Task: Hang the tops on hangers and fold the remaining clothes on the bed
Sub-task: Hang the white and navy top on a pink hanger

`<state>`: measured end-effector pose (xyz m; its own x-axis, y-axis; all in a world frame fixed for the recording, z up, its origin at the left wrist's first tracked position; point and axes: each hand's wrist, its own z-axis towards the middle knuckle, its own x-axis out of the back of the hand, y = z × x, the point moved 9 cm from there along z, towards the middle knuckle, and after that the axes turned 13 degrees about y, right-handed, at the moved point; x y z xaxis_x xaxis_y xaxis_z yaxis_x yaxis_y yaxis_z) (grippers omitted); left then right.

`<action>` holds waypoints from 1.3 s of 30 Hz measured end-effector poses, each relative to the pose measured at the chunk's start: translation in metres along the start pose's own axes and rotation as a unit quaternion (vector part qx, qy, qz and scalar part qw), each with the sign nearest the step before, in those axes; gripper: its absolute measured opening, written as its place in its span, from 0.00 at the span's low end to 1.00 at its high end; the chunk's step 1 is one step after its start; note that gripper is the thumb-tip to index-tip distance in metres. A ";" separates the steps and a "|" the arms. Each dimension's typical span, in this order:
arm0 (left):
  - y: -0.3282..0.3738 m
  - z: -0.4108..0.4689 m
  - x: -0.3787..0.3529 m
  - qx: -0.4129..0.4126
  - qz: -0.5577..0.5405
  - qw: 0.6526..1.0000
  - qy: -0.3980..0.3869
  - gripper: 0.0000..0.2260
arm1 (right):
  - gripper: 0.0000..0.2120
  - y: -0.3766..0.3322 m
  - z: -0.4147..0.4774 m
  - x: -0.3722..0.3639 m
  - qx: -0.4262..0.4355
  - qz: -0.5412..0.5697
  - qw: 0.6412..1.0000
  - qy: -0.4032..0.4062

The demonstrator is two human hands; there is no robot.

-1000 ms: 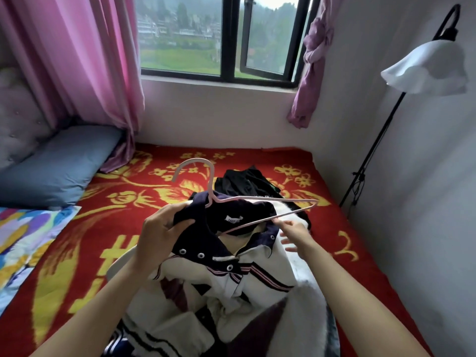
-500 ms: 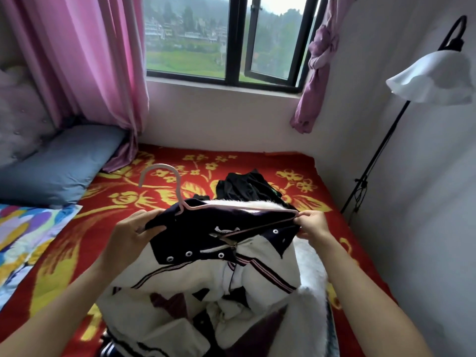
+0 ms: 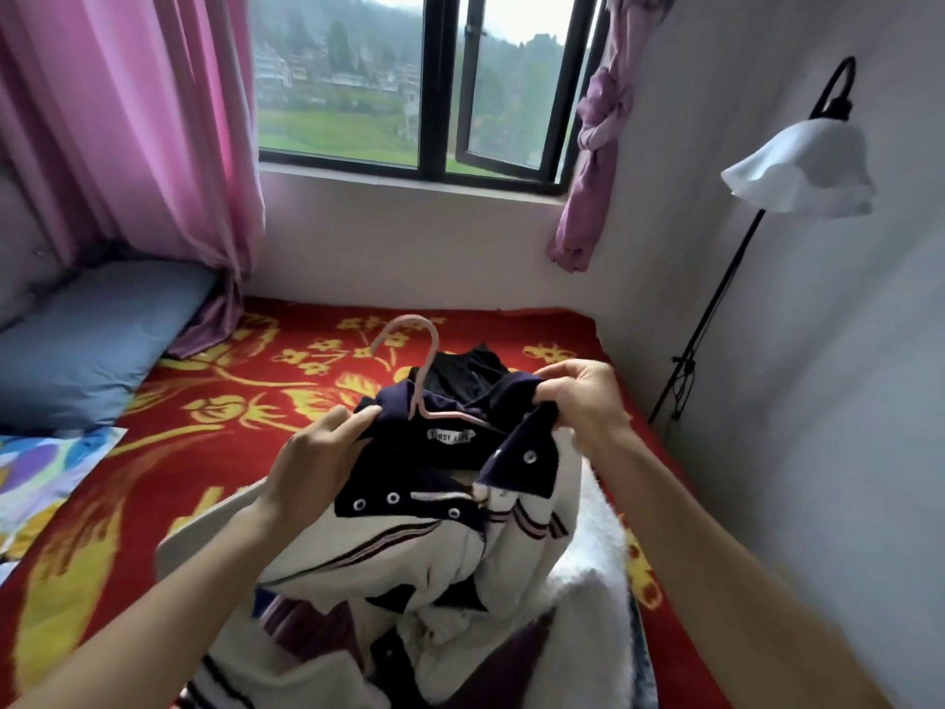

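Observation:
I hold a white top (image 3: 409, 550) with a dark navy collar and snap buttons above the bed (image 3: 215, 452). A pink hanger (image 3: 415, 350) sits inside its neck, with the hook sticking up and the arms mostly hidden by the collar. My left hand (image 3: 319, 463) grips the left side of the collar. The right shoulder of the collar, over the hanger's end, is pinched by my right hand (image 3: 583, 401). A white fluffy garment (image 3: 588, 596) lies under the top. A black garment (image 3: 460, 373) lies on the bed behind the hanger.
A blue pillow (image 3: 87, 345) and a colourful sheet (image 3: 41, 468) lie at the left. Pink curtains (image 3: 128, 120) flank the window (image 3: 419, 84). A floor lamp (image 3: 803, 171) stands by the right wall, close to the bed's edge.
The hanger has gone deeper into the neck of the top. My hands have pulled the collar up over its arms, and the right hand has risen and closed over the right shoulder.

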<state>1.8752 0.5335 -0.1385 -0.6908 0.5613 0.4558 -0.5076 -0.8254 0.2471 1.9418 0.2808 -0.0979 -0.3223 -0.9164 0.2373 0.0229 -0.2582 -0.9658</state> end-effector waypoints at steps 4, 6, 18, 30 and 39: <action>-0.021 0.005 0.018 0.077 -0.006 0.994 0.076 0.16 | 0.11 0.003 -0.027 -0.017 -0.049 0.085 0.994 -0.054; -0.025 0.005 0.043 0.077 -0.019 0.990 0.117 0.15 | 0.09 0.011 -0.021 -0.001 -0.057 0.057 0.995 -0.056; -0.006 0.013 0.074 -0.016 -0.063 0.984 0.167 0.14 | 0.11 -0.025 0.005 0.002 0.118 -0.223 0.963 -0.097; -0.009 -0.005 0.052 -0.021 -0.017 0.994 0.102 0.13 | 0.09 -0.022 -0.032 -0.049 -0.181 0.081 0.959 -0.204; -0.049 -0.010 0.088 0.207 0.017 0.968 0.137 0.12 | 0.09 -0.001 -0.002 -0.019 -0.093 0.012 0.991 -0.100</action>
<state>1.8336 0.6240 -0.1192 -0.8436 0.4809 0.2391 -0.2710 -0.7655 0.5835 1.9463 0.2995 -0.1019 -0.1293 -0.9688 0.2116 -0.1514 -0.1916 -0.9697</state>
